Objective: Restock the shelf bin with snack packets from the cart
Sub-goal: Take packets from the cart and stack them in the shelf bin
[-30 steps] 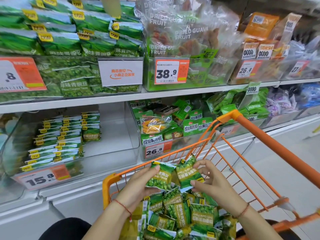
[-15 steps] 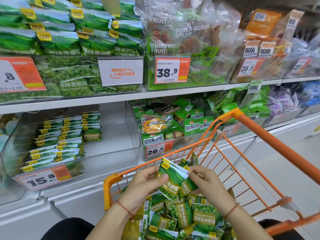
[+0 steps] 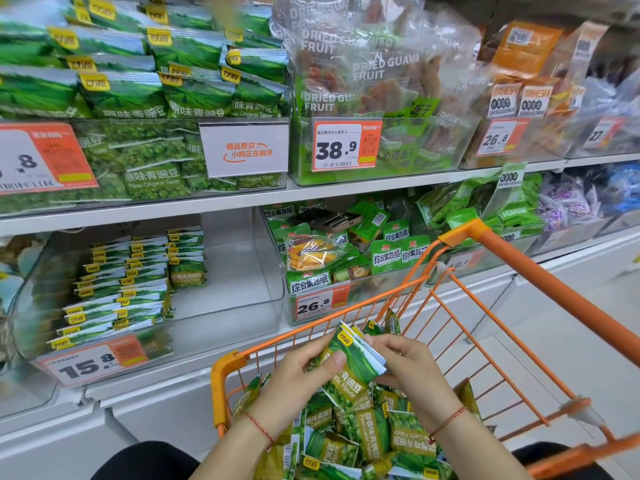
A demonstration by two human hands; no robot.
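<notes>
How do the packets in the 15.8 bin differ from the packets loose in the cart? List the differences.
1. The packets in the 15.8 bin stand in neat rows; the packets in the cart lie jumbled.
2. The bin packets face one way, yellow logos up; the cart packets point every way.
3. The bin packets fill only the left of the clear bin; the cart packets cover the cart floor.

Both look like the same green pea snack.

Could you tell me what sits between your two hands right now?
In the head view, a small stack of green pea packets, held between left hand and right hand.
</notes>
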